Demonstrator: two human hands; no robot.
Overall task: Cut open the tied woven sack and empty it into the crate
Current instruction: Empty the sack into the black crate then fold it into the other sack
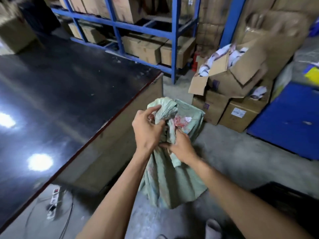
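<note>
Pale green woven sack [170, 183] standing on grey concrete floor [241, 152] beside black table [60, 94], neck bunched and crumpled, red-and-white tie [179, 121] just beyond the fingertips. Left hand [148, 130] curled tight around the gathered top; right hand [181, 147] pinching folds just below. Right of the fingers, open cartons [229, 69] spilling patterned white packets. Dark crate [284, 199] near the right forearm, contents unclear.

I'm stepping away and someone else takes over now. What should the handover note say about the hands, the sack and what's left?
Left hand: gripping the bunched top of the green woven sack.
Right hand: holding the neck just below the pink tie.
The sack stands on the floor beside the black table.
Done: sack in hand. Left: find a cutter (none visible), cut the tie, empty into the dark crate, bottom right.
</note>
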